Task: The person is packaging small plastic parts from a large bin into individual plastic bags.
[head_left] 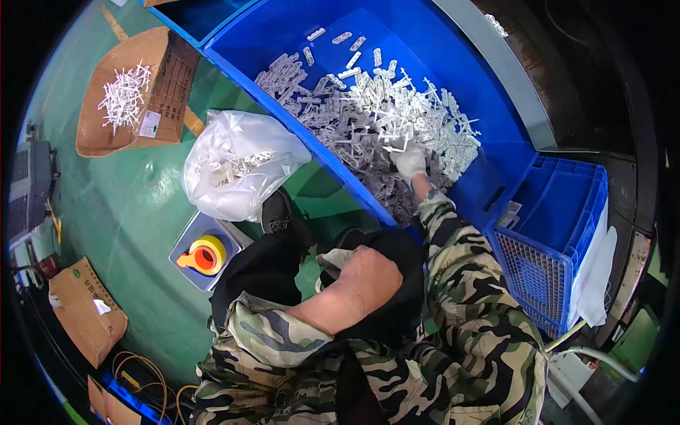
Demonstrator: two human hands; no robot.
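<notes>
Reaching with white-gloved right hand among small white plastic parts heaped in a big blue plastic bin, likely against scattering — holding bare left hand over lap, unable to tell either's finger spread.

This looks like a factory workshop. The glossy green-painted floor carries a yellow marking stripe, as industrial floors often do. Small, narrow white plastic pieces lie heaped by the hundred in a large, deep blue plastic bin; more fill an open brown cardboard box and a translucent white plastic bag, quantities that suit production rather than a home. A rectangular blue plastic crate with a latticed side and a curved grey metal panel add to the industrial look.
</notes>
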